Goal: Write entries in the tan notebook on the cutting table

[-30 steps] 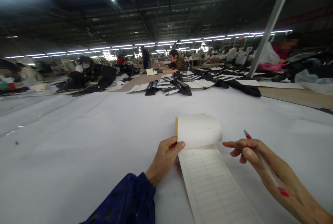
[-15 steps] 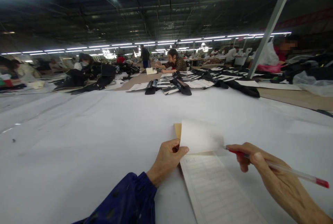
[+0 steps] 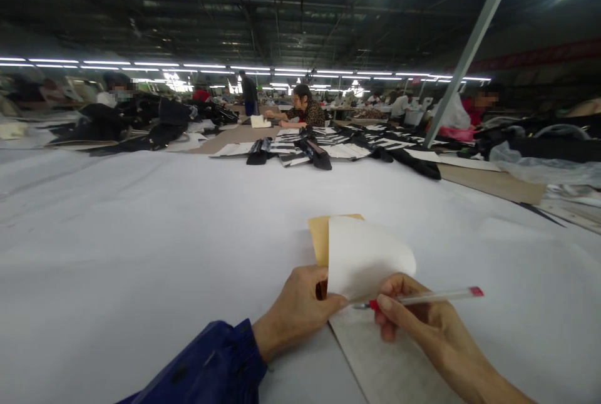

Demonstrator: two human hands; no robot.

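Observation:
A paper pad (image 3: 389, 354) lies on the white table, with a white sheet (image 3: 364, 253) curled back over its top and a yellow-brown cover (image 3: 320, 238) showing behind. My left hand (image 3: 298, 304) pinches the pad's left edge at the fold, its thumb lying on the page. In my right hand (image 3: 413, 316) is a red-capped clear pen (image 3: 441, 295), held between thumb and fingers. The pen's tip is at the top of the page, close to my left thumb. Whether it touches the paper is hard to tell.
Black and white cut pieces (image 3: 310, 147) lie across the table's far side. Dark fabric piles (image 3: 126, 119) are at the far left. A person (image 3: 305, 109) leans over the work opposite. At right are a slanted metal post (image 3: 474, 47) and plastic bags (image 3: 539, 163).
My right hand has moved left with the pen, from beside the pad to the top of the page. The turned sheet now curls back further, and the view has shifted right.

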